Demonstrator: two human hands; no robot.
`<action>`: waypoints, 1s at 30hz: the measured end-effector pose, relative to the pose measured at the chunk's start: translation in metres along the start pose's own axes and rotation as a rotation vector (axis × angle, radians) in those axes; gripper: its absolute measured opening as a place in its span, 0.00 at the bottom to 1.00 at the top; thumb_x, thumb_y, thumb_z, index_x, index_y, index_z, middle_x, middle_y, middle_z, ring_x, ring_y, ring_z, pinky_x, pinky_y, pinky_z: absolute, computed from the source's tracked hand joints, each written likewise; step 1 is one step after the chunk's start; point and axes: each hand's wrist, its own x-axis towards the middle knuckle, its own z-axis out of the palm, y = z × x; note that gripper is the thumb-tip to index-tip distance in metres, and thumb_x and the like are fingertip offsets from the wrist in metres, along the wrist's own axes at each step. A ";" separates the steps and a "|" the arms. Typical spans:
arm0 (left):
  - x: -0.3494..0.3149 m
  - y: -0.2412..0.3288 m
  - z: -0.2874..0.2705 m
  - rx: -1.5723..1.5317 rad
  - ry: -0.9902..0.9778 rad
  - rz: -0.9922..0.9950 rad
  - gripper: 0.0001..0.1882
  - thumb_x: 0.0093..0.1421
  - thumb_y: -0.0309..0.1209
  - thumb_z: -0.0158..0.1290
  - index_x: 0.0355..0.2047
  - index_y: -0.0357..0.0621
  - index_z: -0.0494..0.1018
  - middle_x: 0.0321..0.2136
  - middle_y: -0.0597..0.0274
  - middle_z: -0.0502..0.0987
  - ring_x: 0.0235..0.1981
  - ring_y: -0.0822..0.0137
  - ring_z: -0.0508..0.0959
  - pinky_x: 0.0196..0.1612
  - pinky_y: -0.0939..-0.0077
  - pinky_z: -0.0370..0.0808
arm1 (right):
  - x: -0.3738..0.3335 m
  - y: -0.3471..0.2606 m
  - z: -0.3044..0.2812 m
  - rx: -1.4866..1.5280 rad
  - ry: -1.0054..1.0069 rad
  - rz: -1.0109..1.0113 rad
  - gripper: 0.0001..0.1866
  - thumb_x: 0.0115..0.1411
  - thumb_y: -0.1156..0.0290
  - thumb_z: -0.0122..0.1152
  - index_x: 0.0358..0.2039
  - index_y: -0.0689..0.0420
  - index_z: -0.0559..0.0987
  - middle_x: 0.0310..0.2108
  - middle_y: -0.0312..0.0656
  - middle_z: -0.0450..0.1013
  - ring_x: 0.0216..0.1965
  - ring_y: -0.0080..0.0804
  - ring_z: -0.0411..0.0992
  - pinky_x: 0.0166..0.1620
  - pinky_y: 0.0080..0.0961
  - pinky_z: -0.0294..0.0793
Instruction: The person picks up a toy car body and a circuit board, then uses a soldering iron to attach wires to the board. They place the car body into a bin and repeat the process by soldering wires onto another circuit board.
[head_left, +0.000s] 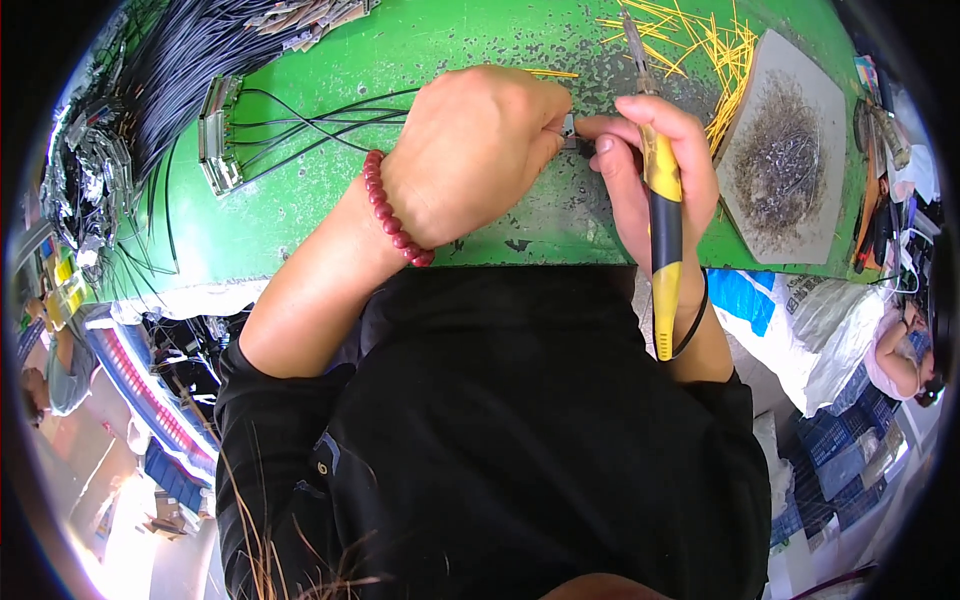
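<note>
My left hand [478, 150], wearing a string of dark red beads at the wrist, is closed in a pinch over the green bench. Between the fingertips of both hands shows a small silvery part [569, 126], mostly covered by fingers. Several thin black wires [310, 122] run from under my left hand to a silvery, slotted piece [216, 135] lying on its left. My right hand [660, 170] grips a soldering iron [664, 225] with a yellow and black handle. Its metal tip points away from me, while the thumb and index finger reach toward the small part.
Thin yellow strands [735, 65] lie scattered at the far right, beside a grey board [790, 150] covered in dark residue. A large bundle of black wires [190, 70] fills the far left, with silvery pieces [90, 180] heaped beside it. Other people sit at both outer edges.
</note>
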 end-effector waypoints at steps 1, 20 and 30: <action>0.000 0.000 0.001 0.004 0.012 0.007 0.05 0.51 0.27 0.55 0.25 0.39 0.71 0.21 0.52 0.73 0.26 0.49 0.75 0.29 0.61 0.71 | 0.002 0.001 0.001 0.011 -0.009 -0.011 0.19 0.52 0.89 0.59 0.43 0.58 0.75 0.34 0.43 0.77 0.34 0.26 0.79 0.37 0.18 0.76; 0.002 0.004 0.011 0.064 0.130 -0.056 0.05 0.49 0.27 0.57 0.22 0.39 0.73 0.19 0.56 0.74 0.20 0.57 0.74 0.25 0.68 0.71 | 0.000 -0.001 -0.016 0.049 0.062 0.040 0.14 0.62 0.72 0.57 0.48 0.59 0.73 0.25 0.39 0.77 0.21 0.17 0.69 0.27 0.14 0.68; 0.007 -0.001 0.011 0.037 0.037 -0.068 0.05 0.47 0.26 0.54 0.20 0.37 0.71 0.21 0.53 0.74 0.25 0.50 0.75 0.29 0.61 0.73 | -0.029 -0.002 -0.041 0.121 0.217 0.080 0.27 0.61 0.56 0.50 0.43 0.73 0.75 0.21 0.37 0.67 0.20 0.17 0.62 0.24 0.12 0.59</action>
